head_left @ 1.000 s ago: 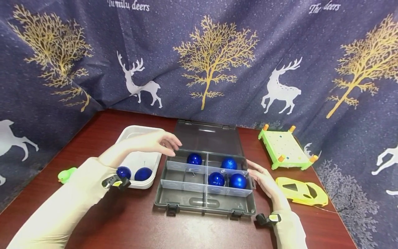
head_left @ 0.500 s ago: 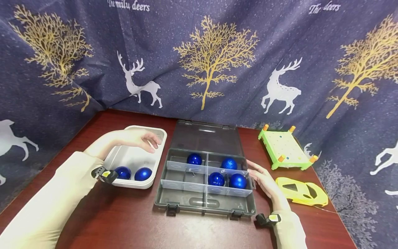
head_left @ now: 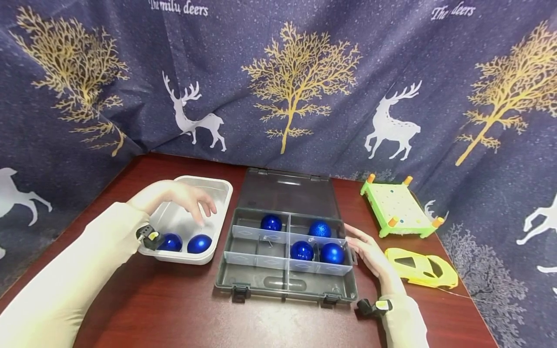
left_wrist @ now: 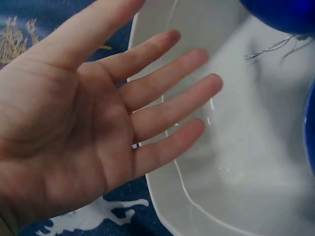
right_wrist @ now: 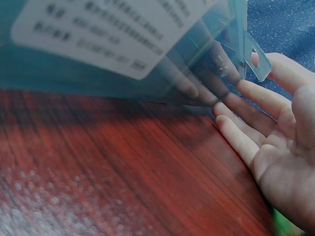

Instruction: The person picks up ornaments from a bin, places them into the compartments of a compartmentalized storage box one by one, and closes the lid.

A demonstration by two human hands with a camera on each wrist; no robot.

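Above the white tub [head_left: 227, 200] hovers my left hand [head_left: 187, 195], fingers spread and nothing in them, as the left wrist view confirms. Two blue ball ornaments [head_left: 199, 243] lie at the tub's near end; a wire loop shows on one in the left wrist view. In the middle stands a grey divided case [head_left: 254, 280] with its lid [head_left: 289, 191] laid back. One shiny ball [head_left: 271, 222] sits in its back left compartment, a glittery ball [head_left: 319, 228] at back right, and two balls [head_left: 332, 253] in the middle right. My right hand [head_left: 370, 253] touches the case's right side with extended fingers.
To the right of the case are a green toy table [head_left: 398, 205] with orange feet upward and a yellow toy car body [head_left: 422, 268]. A dark patterned cloth [head_left: 304, 96] hangs behind the red-brown table [head_left: 174, 304].
My left hand has moved left from beside the case to above the tub, then dipped with its fingers pointing down. My right hand stays at the case.
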